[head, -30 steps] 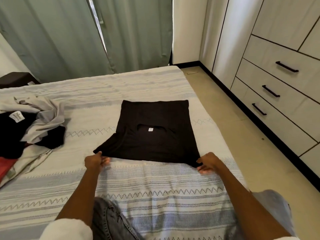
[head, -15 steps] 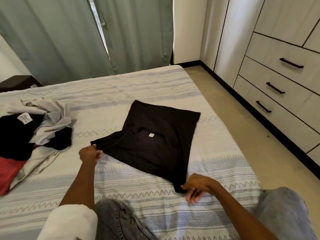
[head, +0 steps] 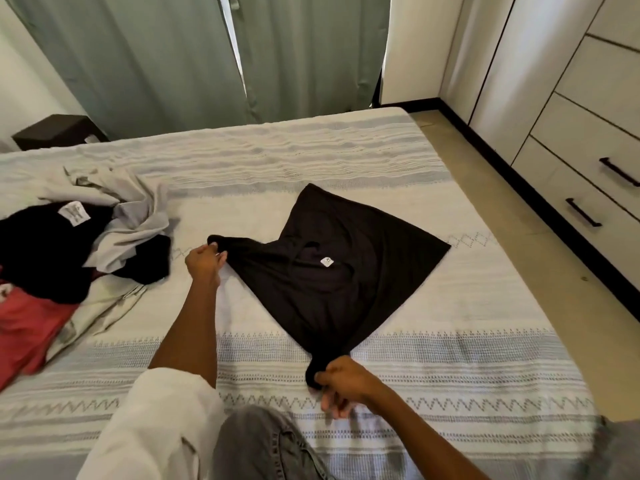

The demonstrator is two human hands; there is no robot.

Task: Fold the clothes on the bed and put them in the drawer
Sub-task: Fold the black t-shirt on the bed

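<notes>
A black shirt (head: 346, 268) lies partly folded on the striped bed (head: 381, 161), turned like a diamond with its small white neck label facing up. My left hand (head: 205, 262) pinches its left corner, near the pile of clothes. My right hand (head: 341, 384) grips the bunched corner nearest me. The drawers (head: 585, 188) with black handles stand shut at the right, across the floor strip.
A heap of unfolded clothes (head: 69, 244), grey, black and red, sits at the left of the bed. Green curtains (head: 194, 53) hang behind the bed. A dark nightstand (head: 55, 131) stands at the far left. My knee in grey jeans (head: 263, 445) rests on the bed.
Both hands have turned the black shirt clockwise on the bed. My right hand pulled its corner toward me; my left hand moved its corner away and to the left.
</notes>
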